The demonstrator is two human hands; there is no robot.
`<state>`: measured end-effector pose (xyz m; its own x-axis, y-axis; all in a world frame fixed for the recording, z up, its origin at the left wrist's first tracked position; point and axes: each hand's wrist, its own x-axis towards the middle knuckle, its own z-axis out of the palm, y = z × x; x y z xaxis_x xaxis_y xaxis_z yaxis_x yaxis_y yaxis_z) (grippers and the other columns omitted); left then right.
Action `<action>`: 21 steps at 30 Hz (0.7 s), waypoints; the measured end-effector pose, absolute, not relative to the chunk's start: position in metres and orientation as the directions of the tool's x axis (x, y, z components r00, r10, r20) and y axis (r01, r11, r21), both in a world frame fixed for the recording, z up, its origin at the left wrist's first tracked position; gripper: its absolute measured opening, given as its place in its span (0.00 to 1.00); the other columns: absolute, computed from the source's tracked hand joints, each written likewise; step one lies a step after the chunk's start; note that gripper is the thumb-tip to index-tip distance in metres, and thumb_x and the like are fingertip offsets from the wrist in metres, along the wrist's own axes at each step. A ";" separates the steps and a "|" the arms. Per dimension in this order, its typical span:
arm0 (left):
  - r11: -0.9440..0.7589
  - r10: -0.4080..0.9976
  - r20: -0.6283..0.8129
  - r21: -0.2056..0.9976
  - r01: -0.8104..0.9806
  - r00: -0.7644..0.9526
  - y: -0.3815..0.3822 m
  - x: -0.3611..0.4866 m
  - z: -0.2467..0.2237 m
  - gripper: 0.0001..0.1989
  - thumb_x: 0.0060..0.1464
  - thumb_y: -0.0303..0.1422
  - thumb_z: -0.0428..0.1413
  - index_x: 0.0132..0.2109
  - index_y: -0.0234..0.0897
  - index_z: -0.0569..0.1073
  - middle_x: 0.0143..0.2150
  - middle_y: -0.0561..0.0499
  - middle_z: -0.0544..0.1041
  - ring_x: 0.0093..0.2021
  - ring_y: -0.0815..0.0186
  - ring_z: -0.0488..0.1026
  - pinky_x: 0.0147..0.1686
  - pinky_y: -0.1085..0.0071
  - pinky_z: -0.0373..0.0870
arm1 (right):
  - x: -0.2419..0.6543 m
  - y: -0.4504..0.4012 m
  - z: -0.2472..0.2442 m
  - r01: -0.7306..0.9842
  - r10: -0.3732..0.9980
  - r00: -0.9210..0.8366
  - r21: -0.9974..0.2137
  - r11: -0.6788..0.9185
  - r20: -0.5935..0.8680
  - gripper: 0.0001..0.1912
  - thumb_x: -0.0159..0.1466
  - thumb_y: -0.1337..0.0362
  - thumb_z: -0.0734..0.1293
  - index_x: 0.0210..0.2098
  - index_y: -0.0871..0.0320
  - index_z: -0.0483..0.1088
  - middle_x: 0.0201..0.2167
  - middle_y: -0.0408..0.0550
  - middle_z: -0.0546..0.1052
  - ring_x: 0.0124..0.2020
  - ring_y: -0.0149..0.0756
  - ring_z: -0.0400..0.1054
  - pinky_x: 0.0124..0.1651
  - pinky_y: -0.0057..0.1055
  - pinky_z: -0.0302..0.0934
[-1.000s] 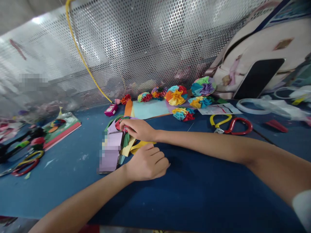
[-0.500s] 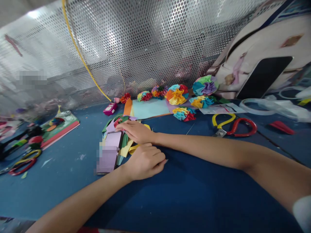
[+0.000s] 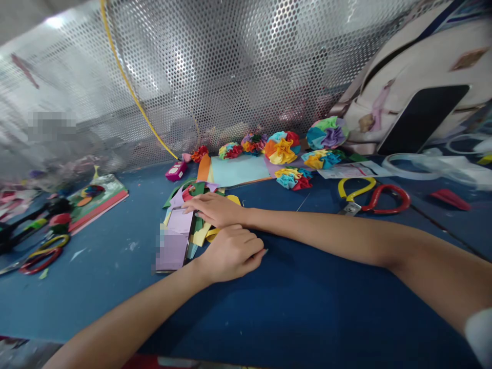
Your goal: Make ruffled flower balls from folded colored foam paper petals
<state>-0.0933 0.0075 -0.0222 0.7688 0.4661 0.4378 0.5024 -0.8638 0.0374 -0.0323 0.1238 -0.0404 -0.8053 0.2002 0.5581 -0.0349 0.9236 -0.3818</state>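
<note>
A phone point(image 3: 172, 251) with a lit, pale purple screen lies on strips of coloured paper point(image 3: 200, 234) on the blue table. My right hand point(image 3: 215, 209) reaches in from the right, its fingers stretched out over the phone's upper edge; whether the tips touch the screen I cannot tell. My left hand point(image 3: 233, 253) rests just below it, near the phone's right side, fingers curled in a loose fist. I see nothing in that fist, and its palm is hidden. The two hands meet or nearly meet.
Ruffled multicoloured balls point(image 3: 282, 147) stand behind, near light blue paper point(image 3: 240, 170). Yellow-and-red-handled scissors point(image 3: 359, 200) lie right; another pair point(image 3: 46, 254) lies left, below a booklet point(image 3: 103, 202). A dark phone point(image 3: 425, 120) leans against a pale backpack point(image 3: 434, 72). A perforated metal screen point(image 3: 230, 66) closes the back.
My right fingers have come down slightly, from above the phone's top end to over its upper edge. The left hand keeps its curled pose. The whole view has shifted a little.
</note>
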 end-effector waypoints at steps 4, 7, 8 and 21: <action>-0.863 0.468 0.434 0.038 0.503 0.770 0.008 -0.093 -0.022 0.19 0.70 0.29 0.47 0.28 0.36 0.70 0.24 0.53 0.74 0.25 0.68 0.69 0.29 0.68 0.61 | -0.033 0.124 -0.041 0.003 0.219 -0.817 -0.376 0.927 0.533 0.20 0.74 0.73 0.58 0.64 0.57 0.61 0.58 0.54 0.78 0.64 0.45 0.67 0.63 0.49 0.62; -0.861 0.473 0.427 0.035 0.508 0.771 0.007 -0.093 -0.021 0.19 0.71 0.29 0.47 0.29 0.36 0.70 0.24 0.52 0.74 0.25 0.68 0.70 0.29 0.68 0.61 | -0.034 0.124 -0.041 0.010 0.217 -0.826 -0.371 0.928 0.520 0.19 0.74 0.73 0.59 0.63 0.58 0.61 0.59 0.55 0.78 0.65 0.45 0.66 0.64 0.49 0.61; -0.860 0.474 0.425 0.034 0.510 0.771 0.007 -0.093 -0.021 0.19 0.71 0.29 0.47 0.28 0.36 0.70 0.24 0.52 0.75 0.25 0.68 0.70 0.30 0.68 0.61 | -0.034 0.124 -0.041 0.010 0.215 -0.828 -0.371 0.929 0.517 0.19 0.74 0.73 0.59 0.63 0.58 0.61 0.60 0.54 0.77 0.65 0.45 0.65 0.65 0.48 0.61; -0.858 0.477 0.430 0.040 0.512 0.766 0.008 -0.092 -0.021 0.19 0.71 0.29 0.47 0.28 0.37 0.69 0.24 0.53 0.73 0.25 0.68 0.70 0.29 0.68 0.61 | -0.033 0.123 -0.039 0.058 0.251 -0.830 -0.370 0.927 0.499 0.19 0.74 0.72 0.59 0.63 0.56 0.62 0.62 0.53 0.76 0.67 0.43 0.64 0.65 0.47 0.61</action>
